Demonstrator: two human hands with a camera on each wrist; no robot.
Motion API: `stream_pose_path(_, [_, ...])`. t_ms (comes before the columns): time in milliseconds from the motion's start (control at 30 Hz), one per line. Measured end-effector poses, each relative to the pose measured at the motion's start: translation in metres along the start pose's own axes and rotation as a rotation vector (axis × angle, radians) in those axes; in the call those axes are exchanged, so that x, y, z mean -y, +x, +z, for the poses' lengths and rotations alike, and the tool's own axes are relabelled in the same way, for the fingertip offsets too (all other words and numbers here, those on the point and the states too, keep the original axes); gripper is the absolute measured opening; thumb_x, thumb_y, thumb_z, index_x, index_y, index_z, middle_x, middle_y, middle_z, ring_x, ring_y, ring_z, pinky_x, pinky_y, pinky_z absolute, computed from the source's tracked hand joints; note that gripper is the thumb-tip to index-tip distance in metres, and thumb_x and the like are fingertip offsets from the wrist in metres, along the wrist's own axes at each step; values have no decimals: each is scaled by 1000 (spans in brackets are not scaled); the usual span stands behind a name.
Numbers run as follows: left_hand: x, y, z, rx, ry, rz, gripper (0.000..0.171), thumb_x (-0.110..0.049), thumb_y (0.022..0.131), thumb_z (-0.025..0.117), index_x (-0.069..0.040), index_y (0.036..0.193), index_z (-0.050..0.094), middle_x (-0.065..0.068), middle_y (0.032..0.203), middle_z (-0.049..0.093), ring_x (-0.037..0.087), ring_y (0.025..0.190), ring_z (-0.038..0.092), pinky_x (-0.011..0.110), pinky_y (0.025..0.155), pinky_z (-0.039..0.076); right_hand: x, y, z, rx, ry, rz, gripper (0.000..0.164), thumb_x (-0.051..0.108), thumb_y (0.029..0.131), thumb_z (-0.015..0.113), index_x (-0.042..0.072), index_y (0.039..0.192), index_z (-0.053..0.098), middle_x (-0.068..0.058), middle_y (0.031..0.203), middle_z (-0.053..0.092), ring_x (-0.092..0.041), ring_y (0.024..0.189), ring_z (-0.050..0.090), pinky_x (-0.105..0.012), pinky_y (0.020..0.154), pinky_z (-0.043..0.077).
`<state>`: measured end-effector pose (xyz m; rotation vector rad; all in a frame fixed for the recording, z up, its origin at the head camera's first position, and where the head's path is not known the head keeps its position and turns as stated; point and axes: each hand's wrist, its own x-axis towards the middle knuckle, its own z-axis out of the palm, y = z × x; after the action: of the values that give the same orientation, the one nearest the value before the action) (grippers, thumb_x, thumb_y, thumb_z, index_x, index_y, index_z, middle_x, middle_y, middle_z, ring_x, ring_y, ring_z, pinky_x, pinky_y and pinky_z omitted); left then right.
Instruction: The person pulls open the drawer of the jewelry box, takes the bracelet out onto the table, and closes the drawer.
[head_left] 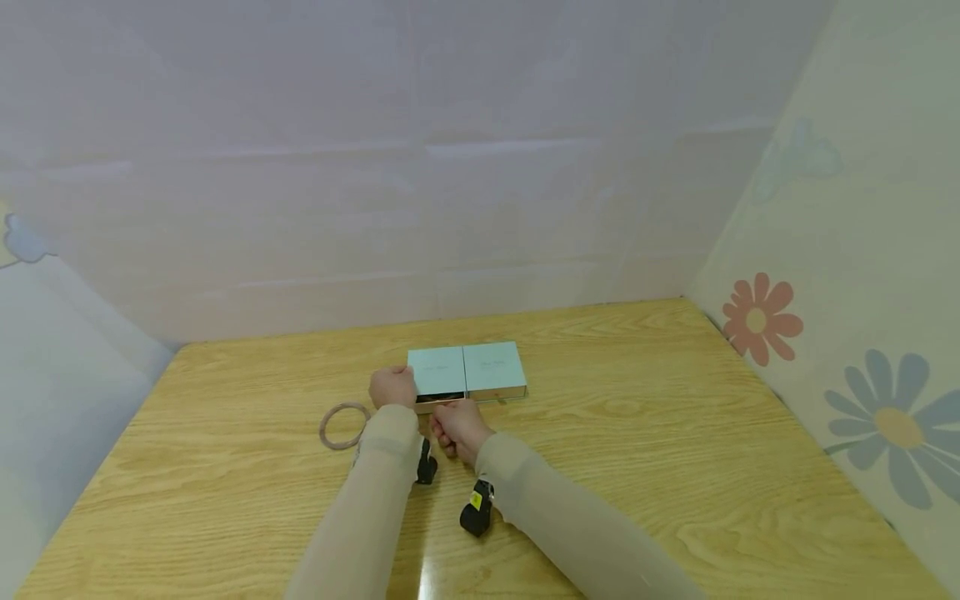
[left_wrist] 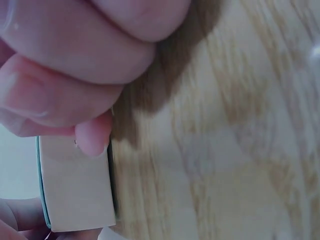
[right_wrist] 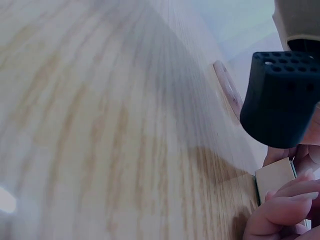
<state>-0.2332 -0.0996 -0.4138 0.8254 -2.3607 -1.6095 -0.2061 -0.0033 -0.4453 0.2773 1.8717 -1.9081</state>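
Two pale-blue boxes, the left box (head_left: 437,365) and the right box (head_left: 493,367), lie side by side on the table (head_left: 637,375) in the head view, a ring (head_left: 323,427) nearby. Left wrist view: the left grip (left_wrist: 75,65) is curled on the left box's side, presumably steadying it. Right wrist view: the right grip (right_wrist: 285,210) appears to pinch its front edge, likely so opposed holds prevent turning.

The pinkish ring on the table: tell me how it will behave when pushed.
The pinkish ring would probably slide rather than roll, lying flat on the wood-grain table. It looks fairly stiff, given its round outline, and is probably light, since its band is thin.
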Motion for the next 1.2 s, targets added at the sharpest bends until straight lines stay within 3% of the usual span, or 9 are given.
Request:
stream_pose_path(267, [-3,-4,-3,10,-39,-17,25,-7,97,56,6,115,68,23,119,64,36,114,58,44,95,48,0,-5,0,0,-2,2,40,1,95,41,9,57,48,3,48,39,-5,39,28,-20,38,21])
stream_pose_path(1200, [-1,0,-4,59,-81,-76,27,-10,99,55,4,120,66,23,124,61,36,113,57,45,92,49,-8,-14,1,-6,-24,-22,39,1,94,45,11,56,47,2,46,39,-8,39,28,-24,39,25])
